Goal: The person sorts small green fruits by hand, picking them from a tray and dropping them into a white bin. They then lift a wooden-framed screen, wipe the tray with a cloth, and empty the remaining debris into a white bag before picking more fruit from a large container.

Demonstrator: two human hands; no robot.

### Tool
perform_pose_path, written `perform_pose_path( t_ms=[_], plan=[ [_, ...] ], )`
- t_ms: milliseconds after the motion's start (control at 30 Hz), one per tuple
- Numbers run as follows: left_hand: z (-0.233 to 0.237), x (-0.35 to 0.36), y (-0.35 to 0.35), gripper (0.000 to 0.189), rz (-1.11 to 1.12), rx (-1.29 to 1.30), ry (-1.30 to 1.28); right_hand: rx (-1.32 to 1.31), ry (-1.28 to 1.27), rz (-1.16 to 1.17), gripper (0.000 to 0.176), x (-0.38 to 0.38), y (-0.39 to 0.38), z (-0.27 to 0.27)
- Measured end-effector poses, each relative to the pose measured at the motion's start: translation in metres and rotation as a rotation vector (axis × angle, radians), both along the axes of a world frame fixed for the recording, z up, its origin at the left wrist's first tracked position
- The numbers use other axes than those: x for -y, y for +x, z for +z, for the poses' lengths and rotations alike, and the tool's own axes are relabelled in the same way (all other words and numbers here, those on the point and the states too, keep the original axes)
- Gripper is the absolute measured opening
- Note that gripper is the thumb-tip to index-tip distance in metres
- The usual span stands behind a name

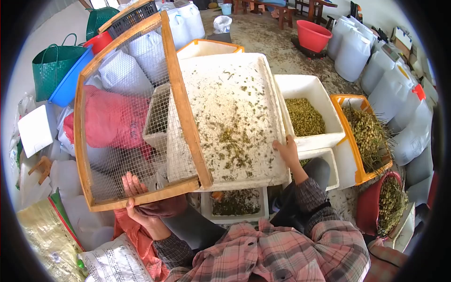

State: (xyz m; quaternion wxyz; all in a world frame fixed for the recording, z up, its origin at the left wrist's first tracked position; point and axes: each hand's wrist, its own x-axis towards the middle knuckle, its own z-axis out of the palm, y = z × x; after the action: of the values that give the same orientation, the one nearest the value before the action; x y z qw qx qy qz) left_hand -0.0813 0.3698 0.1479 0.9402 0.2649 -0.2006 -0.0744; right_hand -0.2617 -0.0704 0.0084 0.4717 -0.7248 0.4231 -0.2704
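Observation:
My left hand (146, 223) grips the near bar of a wooden-framed wire mesh sieve (185, 115), thumb on the wood and fingers seen through the mesh. The sieve is tilted up on the left and partly overlaps a large white foam tray (199, 70). My right hand (288, 152) is closed round the tray's right edge. Small green and brown bits and stems lie scattered over the tray, thickest toward the near middle. Below the tray, between my legs, a white box (221, 220) contains dark green debris.
On the right are a foam box (334, 120) of small yellow-green fruits and a yellow-edged box (354, 162) of fruit on stems. Beyond stand a red basin (314, 36) and several white jugs (352, 55). Left are a pink sack (110, 117), green basket (54, 63) and blue basin (70, 80).

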Motion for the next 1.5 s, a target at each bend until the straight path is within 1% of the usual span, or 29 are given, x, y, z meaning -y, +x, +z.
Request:
perform_pose_path(
  t_ms=[67, 100, 133, 167, 233, 267, 300, 333, 400, 500, 533, 567, 600, 633, 667, 733, 767, 800, 833, 900, 967, 1033, 1100, 1167, 1200, 1267, 1333, 1433, 1500],
  plan=[
    [-0.008, -0.002, 0.0, 0.075, 0.006, -0.029, -0.001, 0.0, -0.004, -0.003, 0.059, 0.001, 0.014, 0.004],
    [-0.006, 0.001, -0.005, 0.076, 0.012, -0.04, 0.018, -0.013, 0.008, -0.008, 0.058, -0.006, 0.019, 0.015],
    [-0.003, 0.003, -0.012, 0.076, 0.018, -0.055, 0.042, 0.007, 0.057, 0.054, 0.058, -0.01, 0.021, 0.037],
    [0.0, 0.008, -0.009, 0.077, 0.024, -0.05, 0.043, 0.022, 0.06, 0.047, 0.057, -0.012, 0.016, 0.031],
    [-0.015, 0.004, -0.001, 0.079, -0.017, -0.04, 0.012, 0.061, 0.043, 0.034, 0.057, -0.003, 0.007, 0.009],
    [-0.017, 0.007, 0.0, 0.08, -0.03, -0.041, 0.014, 0.055, -0.024, 0.009, 0.053, 0.005, 0.01, -0.009],
    [-0.016, 0.009, -0.002, 0.08, -0.043, -0.044, 0.021, 0.06, -0.014, 0.016, 0.052, 0.005, 0.009, -0.009],
    [-0.012, 0.016, -0.003, 0.08, -0.008, -0.046, 0.099, 0.057, 0.004, 0.025, 0.052, 0.005, 0.006, -0.01],
    [-0.012, 0.013, -0.004, 0.08, -0.047, -0.059, 0.08, 0.081, 0.02, 0.044, 0.052, 0.011, 0.015, -0.007],
    [-0.024, 0.022, 0.01, 0.079, -0.12, -0.018, 0.069, 0.032, -0.141, -0.033, 0.052, 0.003, 0.002, -0.019],
    [-0.022, 0.031, 0.011, 0.079, -0.132, 0.001, 0.095, -0.004, -0.178, -0.002, 0.041, -0.003, 0.008, 0.001],
    [-0.02, 0.038, 0.009, 0.078, -0.144, 0.012, 0.13, -0.04, -0.127, -0.003, 0.041, -0.005, 0.002, -0.007],
    [-0.01, 0.05, 0.001, 0.079, -0.091, -0.072, 0.15, -0.068, -0.078, -0.004, 0.041, -0.005, -0.002, -0.016],
    [-0.008, 0.055, 0.005, 0.08, -0.107, -0.077, 0.136, -0.079, -0.056, -0.003, 0.04, 0.01, 0.003, -0.025],
    [-0.008, 0.062, 0.008, 0.08, -0.124, -0.087, 0.12, 0.04, -0.004, -0.012, 0.04, 0.012, -0.003, -0.039],
    [-0.008, 0.076, 0.01, 0.081, -0.125, -0.119, 0.153, 0.046, -0.062, -0.01, 0.044, 0.013, 0.0, -0.03],
    [-0.014, 0.086, 0.015, 0.079, -0.154, -0.068, 0.2, 0.044, -0.081, -0.007, 0.047, 0.011, 0.003, -0.028],
    [-0.013, 0.098, 0.012, 0.077, -0.144, -0.113, 0.208, -0.028, 0.035, 0.02, 0.048, 0.003, 0.004, -0.002],
    [-0.011, 0.113, 0.013, 0.076, -0.133, -0.148, 0.2, -0.045, 0.033, 0.02, 0.048, 0.008, 0.004, -0.014],
    [-0.02, 0.134, 0.028, 0.073, -0.19, -0.176, 0.17, -0.078, 0.015, 0.021, 0.048, 0.021, 0.003, -0.038],
    [-0.033, 0.156, 0.05, 0.073, -0.303, -0.143, 0.11, -0.148, -0.027, -0.01, 0.049, 0.021, -0.003, -0.034],
    [-0.043, 0.18, 0.071, 0.066, -0.338, -0.161, 0.132, -0.21, -0.04, -0.034, 0.049, 0.024, -0.01, -0.033],
    [-0.049, 0.205, 0.086, 0.06, -0.333, -0.239, 0.122, -0.227, 0.007, -0.027, 0.05, 0.024, -0.012, -0.037],
    [-0.06, 0.231, 0.104, 0.061, -0.323, -0.288, 0.137, -0.228, 0.047, -0.043, 0.049, 0.017, -0.017, -0.033],
    [-0.067, 0.244, 0.113, 0.06, -0.333, -0.323, 0.121, -0.263, 0.108, -0.022, 0.051, 0.017, -0.017, -0.032],
    [-0.079, 0.268, 0.129, 0.057, -0.356, -0.393, 0.09, -0.331, -0.008, -0.036, 0.054, 0.015, -0.015, -0.033],
    [-0.088, 0.287, 0.138, 0.057, -0.386, -0.397, 0.096, -0.408, -0.044, -0.026, 0.061, 0.01, -0.014, -0.024],
    [-0.102, 0.306, 0.146, 0.058, -0.42, -0.446, 0.135, -0.623, -0.177, -0.044, 0.058, 0.003, -0.012, -0.023],
    [-0.109, 0.314, 0.146, 0.059, -0.433, -0.475, 0.158, -0.672, -0.21, -0.066, 0.06, 0.003, -0.009, -0.027]
  ],
)
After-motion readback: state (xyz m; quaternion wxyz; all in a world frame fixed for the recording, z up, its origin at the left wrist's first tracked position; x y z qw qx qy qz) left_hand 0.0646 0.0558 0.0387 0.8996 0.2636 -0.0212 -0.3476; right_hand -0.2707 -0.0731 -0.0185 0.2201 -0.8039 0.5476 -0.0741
